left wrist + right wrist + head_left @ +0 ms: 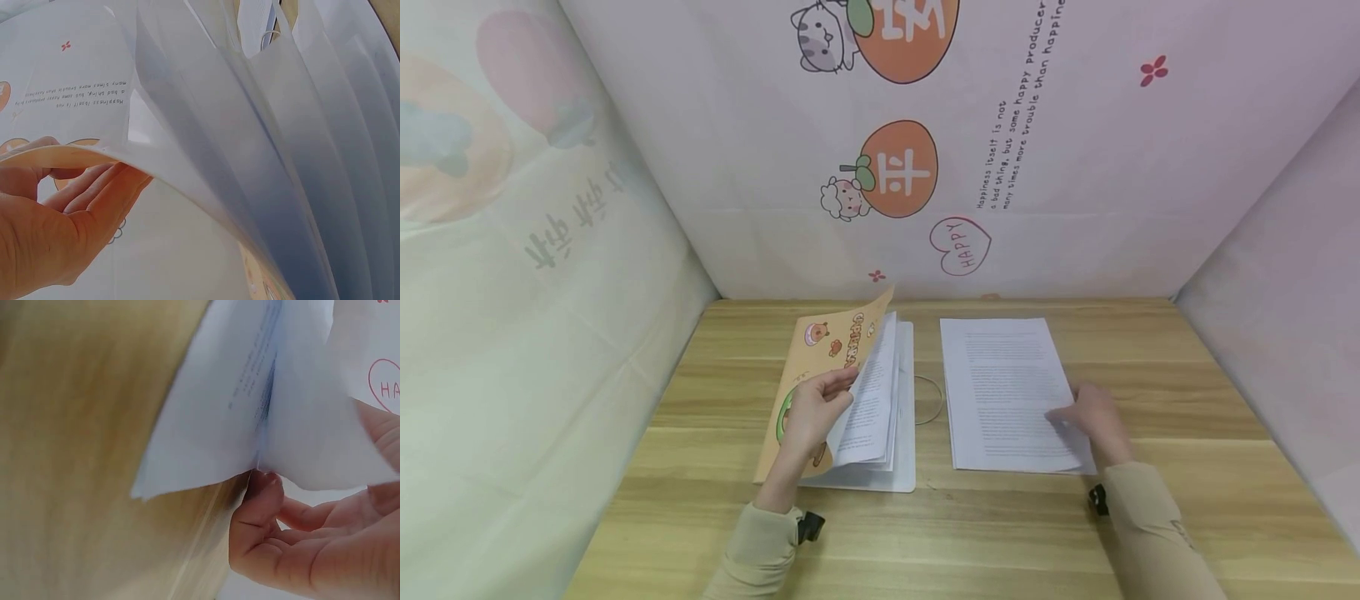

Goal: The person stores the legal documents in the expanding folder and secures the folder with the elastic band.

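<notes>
An orange cartoon-printed folder [808, 350] lies on the left, its cover bent up over printed pages [868, 408]. My left hand [820, 408] holds that cover near its free edge. In the left wrist view, my fingers [94, 194] lie along the underside of the orange edge, and several translucent, sleeve-like leaves [250, 156] fan out beside it. To the right lies a stack of printed sheets [1007, 392]. My right hand [1093, 417] is at the stack's right edge; the right wrist view shows it pinching the edge of a lifted, bent sheet [325, 425].
A thin loop [936, 400] sticks out from the folder's right side toward the sheets. The wooden table [1000, 542] meets a white printed cloth wall [1075, 250] at the back, with more cloth on both sides. Dark wrist cameras sit at both sleeves.
</notes>
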Tool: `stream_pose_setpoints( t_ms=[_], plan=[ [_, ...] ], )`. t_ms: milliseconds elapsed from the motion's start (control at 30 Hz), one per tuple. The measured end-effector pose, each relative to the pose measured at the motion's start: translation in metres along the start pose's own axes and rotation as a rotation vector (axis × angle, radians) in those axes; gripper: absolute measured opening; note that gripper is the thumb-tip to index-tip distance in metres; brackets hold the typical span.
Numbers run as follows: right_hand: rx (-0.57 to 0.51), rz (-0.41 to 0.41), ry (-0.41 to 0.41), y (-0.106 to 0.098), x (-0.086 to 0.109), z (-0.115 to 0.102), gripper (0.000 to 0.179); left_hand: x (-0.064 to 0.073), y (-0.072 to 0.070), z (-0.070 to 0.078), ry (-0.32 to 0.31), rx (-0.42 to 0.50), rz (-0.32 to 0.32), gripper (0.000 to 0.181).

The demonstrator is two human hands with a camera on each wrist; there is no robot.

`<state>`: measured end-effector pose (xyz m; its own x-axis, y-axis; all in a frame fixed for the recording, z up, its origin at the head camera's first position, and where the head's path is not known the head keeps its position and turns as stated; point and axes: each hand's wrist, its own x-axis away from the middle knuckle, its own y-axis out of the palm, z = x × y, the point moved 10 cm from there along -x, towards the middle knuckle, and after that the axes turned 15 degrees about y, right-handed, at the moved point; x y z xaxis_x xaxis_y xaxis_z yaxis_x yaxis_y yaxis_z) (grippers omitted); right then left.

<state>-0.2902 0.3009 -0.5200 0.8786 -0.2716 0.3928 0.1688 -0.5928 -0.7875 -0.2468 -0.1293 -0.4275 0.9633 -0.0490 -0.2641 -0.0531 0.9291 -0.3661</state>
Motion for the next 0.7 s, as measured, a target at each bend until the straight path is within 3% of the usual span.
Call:
stream_pose_setpoints(
  t_ms=[233,700],
  plan=[
    [-0.021,-0.058,0.019,-0.0007,0.0000,0.0013,0.063,0.0002,0.0012,0.0002,0.004,-0.003,-0.002,0.042],
    [-0.012,-0.061,0.018,-0.0019,0.0001,-0.0031,0.058,-0.0002,0.0003,-0.0014,0.001,-0.010,0.004,0.042]
  ],
)
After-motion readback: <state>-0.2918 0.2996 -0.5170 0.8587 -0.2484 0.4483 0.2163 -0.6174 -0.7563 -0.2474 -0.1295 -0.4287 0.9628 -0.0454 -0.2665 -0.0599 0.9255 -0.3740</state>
